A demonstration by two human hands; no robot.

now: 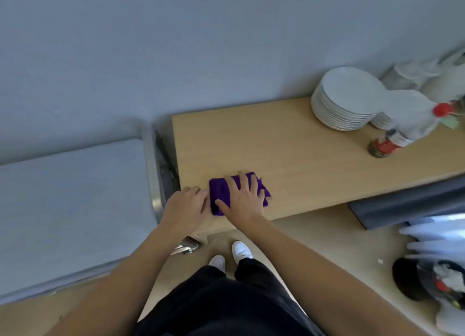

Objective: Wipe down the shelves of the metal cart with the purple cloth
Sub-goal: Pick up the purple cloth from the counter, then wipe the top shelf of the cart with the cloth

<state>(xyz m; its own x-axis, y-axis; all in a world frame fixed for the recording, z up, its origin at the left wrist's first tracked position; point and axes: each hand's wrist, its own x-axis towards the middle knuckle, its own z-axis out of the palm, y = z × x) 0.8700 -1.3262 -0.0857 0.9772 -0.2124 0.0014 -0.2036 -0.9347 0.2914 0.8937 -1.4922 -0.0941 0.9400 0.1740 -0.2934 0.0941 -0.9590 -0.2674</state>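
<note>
The purple cloth (221, 192) lies folded on the wooden table (289, 154) near its front left corner. My right hand (245, 199) rests flat on top of the cloth with fingers spread. My left hand (186, 207) sits at the cloth's left edge, fingers curled against it; whether it grips the cloth is unclear. The metal cart (70, 204) stands to the left of the table, its grey top shelf bare, its steel frame (154, 182) close to my left hand.
A stack of white plates (344, 101) and a sauce bottle with a red cap (392, 141) under crumpled plastic stand at the table's far right. A grey wall is behind. A dark bin with rubbish (427, 282) sits on the floor at the right.
</note>
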